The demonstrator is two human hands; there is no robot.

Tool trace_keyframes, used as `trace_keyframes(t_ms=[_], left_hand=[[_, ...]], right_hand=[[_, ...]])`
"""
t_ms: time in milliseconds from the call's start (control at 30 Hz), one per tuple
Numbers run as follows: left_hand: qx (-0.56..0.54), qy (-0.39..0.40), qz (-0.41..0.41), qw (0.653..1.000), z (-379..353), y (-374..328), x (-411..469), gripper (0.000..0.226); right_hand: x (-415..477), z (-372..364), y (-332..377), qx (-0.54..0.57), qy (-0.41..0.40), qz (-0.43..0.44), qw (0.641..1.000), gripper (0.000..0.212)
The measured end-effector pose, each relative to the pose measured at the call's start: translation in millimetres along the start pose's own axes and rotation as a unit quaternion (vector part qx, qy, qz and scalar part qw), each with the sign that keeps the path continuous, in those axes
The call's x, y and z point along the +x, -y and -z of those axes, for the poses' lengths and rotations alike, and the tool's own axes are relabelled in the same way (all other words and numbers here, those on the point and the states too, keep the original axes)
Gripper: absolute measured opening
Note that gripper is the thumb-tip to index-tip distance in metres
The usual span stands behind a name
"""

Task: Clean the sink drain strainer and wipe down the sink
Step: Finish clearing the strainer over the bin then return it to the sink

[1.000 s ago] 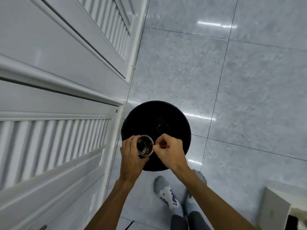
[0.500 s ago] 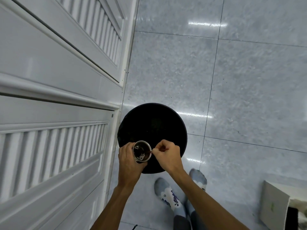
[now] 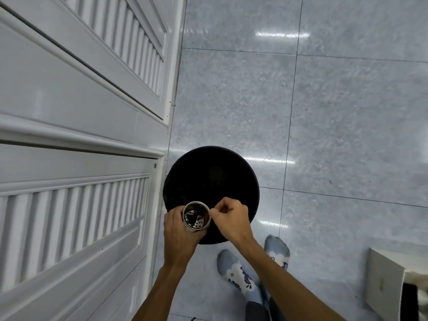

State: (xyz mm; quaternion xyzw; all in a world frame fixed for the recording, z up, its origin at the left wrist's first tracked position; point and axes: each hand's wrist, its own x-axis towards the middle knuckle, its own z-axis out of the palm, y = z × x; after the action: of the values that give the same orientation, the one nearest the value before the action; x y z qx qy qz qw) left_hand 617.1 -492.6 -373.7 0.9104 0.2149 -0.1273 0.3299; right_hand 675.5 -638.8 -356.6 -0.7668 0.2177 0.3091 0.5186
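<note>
1 strainer (image 3: 196, 217) btw L hand (image 3: 179, 237), R hand (image 3: 231, 218); 1 bin (image 3: 208, 177)

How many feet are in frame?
2. Both wear patterned socks and stand on the tile floor just below the black bin: left foot, right foot. The right forearm crosses between them and covers part of each.

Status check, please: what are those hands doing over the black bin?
Left hand grips strainer over black bin. Right hand pinches at its rim. Dark debris inside. Nothing blocking.
</note>
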Motion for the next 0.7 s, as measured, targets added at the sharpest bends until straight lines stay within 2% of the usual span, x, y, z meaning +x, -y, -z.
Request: trace_keyframes(t_ms=[67,167,300,400,533,633,700], left_hand=[[-0.004,-0.001,0.002,1.0,0.3,0.4,0.2,0.079],[-0.013,0.006,0.011,1.0,1.6,-0.5,-0.6,0.078],[-0.035,0.016,0.019,0.999,1.4,-0.4,-0.2,0.078],[-0.041,0.03,0.028,0.998,2.2,1.0,0.3,0.078],[-0.048,0.049,0.017,0.998,3.7,0.9,-1.1,0.075],[-0.043,0.054,0.01,0.998,4.2,0.9,-3.0,0.075],[-0.045,0.046,0.006,0.998,4.0,1.5,-3.4,0.076]], right_hand=[[-0.8,-0.8,1.3,-0.012,0.017,-0.004,1.0,0.02],[0.3,0.2,0.1,0.017,-0.007,0.016,1.0,0.023],[0.0,1.8,0.5,-0.001,0.044,0.001,0.999,0.02],[0.3,6.4,-0.6,0.012,0.002,0.017,1.0,0.02],[-0.4,12.1,0.5,-0.023,0.079,0.003,0.997,0.017],[-0.9,14.2,-0.1,-0.008,0.028,0.013,0.999,0.02],[-1.6,15.4,1.4,-0.002,0.047,0.008,0.999,0.021]])
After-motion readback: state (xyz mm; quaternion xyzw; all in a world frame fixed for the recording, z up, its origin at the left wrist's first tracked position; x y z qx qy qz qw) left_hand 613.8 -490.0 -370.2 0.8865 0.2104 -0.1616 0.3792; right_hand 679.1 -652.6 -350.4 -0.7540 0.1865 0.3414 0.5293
